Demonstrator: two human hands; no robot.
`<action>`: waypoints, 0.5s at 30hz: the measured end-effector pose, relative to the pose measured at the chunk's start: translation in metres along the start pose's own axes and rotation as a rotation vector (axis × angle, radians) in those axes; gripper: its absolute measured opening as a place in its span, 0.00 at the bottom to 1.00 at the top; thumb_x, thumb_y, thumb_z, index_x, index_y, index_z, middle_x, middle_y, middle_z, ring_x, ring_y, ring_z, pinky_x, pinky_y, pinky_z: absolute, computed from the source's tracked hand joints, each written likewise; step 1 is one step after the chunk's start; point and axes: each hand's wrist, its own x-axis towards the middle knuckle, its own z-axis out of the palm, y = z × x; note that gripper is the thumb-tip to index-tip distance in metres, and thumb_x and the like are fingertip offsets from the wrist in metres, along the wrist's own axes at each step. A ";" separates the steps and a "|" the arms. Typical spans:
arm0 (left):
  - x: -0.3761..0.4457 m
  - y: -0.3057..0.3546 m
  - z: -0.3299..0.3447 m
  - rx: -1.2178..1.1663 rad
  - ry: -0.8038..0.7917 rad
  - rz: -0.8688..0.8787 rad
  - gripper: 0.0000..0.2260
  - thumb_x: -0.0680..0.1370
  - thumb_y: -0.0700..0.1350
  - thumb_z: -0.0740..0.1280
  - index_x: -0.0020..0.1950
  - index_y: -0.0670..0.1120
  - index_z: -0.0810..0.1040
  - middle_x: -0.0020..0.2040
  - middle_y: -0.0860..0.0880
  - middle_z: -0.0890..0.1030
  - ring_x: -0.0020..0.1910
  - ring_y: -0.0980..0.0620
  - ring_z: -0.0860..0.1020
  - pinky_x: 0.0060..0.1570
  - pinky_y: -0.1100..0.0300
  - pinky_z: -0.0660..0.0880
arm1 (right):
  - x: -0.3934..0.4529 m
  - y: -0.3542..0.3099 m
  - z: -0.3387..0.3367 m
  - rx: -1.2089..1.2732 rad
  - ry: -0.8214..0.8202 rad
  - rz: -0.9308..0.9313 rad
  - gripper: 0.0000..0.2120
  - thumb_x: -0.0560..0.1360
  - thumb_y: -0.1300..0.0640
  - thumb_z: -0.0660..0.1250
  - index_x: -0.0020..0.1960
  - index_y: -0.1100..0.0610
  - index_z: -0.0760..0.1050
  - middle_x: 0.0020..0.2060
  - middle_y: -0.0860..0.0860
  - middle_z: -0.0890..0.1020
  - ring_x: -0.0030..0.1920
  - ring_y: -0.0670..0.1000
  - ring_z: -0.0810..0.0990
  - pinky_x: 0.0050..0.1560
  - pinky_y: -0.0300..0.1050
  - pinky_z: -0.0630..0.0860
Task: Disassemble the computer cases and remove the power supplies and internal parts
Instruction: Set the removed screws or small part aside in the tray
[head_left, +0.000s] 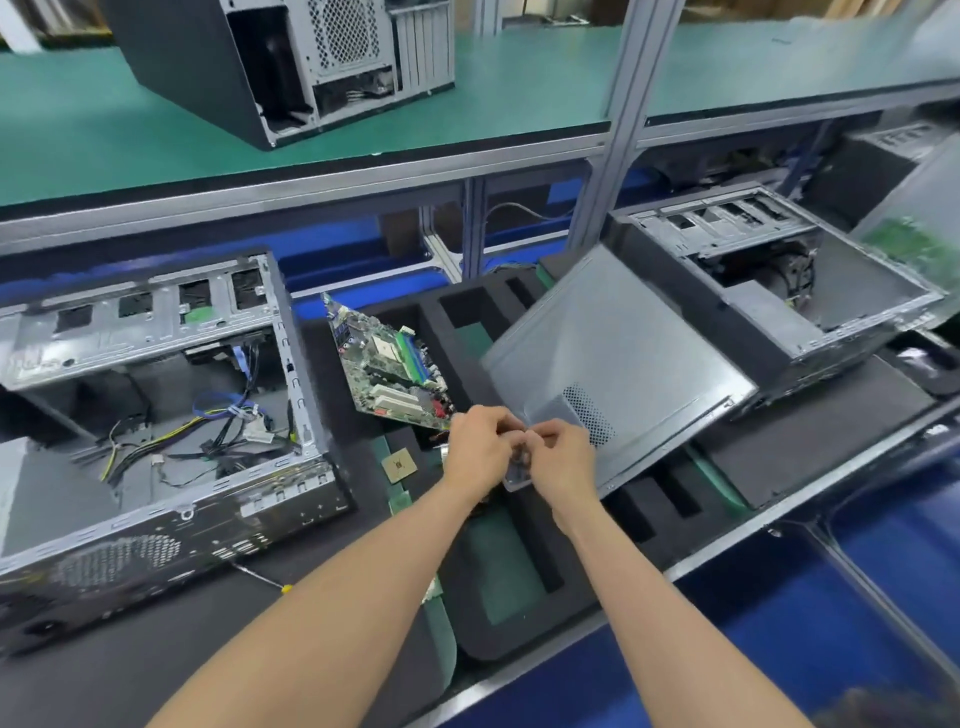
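Over the black foam table (810, 436), your left hand (478, 447) and right hand (561, 457) pinched a small clear part (517, 475) with curled fingers (545, 431).

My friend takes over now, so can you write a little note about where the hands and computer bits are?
Left hand and right hand together pinch a small clear part over the foam tray.
Motherboard is out, leaning in the tray; a chip lies beside it.
Side panel is off, resting across the tray.
Left case is open with loose cables inside; right case is open too.
Left: clear both cases.
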 end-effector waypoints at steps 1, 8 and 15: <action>0.005 -0.001 0.002 0.029 -0.009 0.002 0.03 0.74 0.41 0.74 0.46 0.46 0.87 0.42 0.49 0.87 0.49 0.45 0.81 0.57 0.50 0.74 | 0.006 0.001 0.000 -0.050 -0.016 -0.022 0.07 0.79 0.63 0.66 0.50 0.61 0.83 0.45 0.56 0.85 0.49 0.55 0.83 0.54 0.52 0.80; 0.015 -0.010 -0.011 0.106 0.023 -0.017 0.06 0.76 0.43 0.73 0.51 0.46 0.88 0.45 0.48 0.87 0.48 0.48 0.82 0.50 0.62 0.68 | 0.017 -0.012 0.016 -0.083 -0.070 -0.057 0.08 0.78 0.64 0.66 0.50 0.60 0.84 0.44 0.57 0.86 0.47 0.57 0.85 0.54 0.53 0.80; 0.013 0.009 -0.082 0.125 0.151 0.090 0.09 0.77 0.37 0.68 0.53 0.44 0.87 0.48 0.47 0.86 0.51 0.49 0.82 0.57 0.55 0.74 | -0.001 -0.076 0.057 -0.011 -0.019 -0.202 0.09 0.80 0.62 0.63 0.53 0.59 0.82 0.45 0.56 0.85 0.49 0.56 0.82 0.52 0.51 0.76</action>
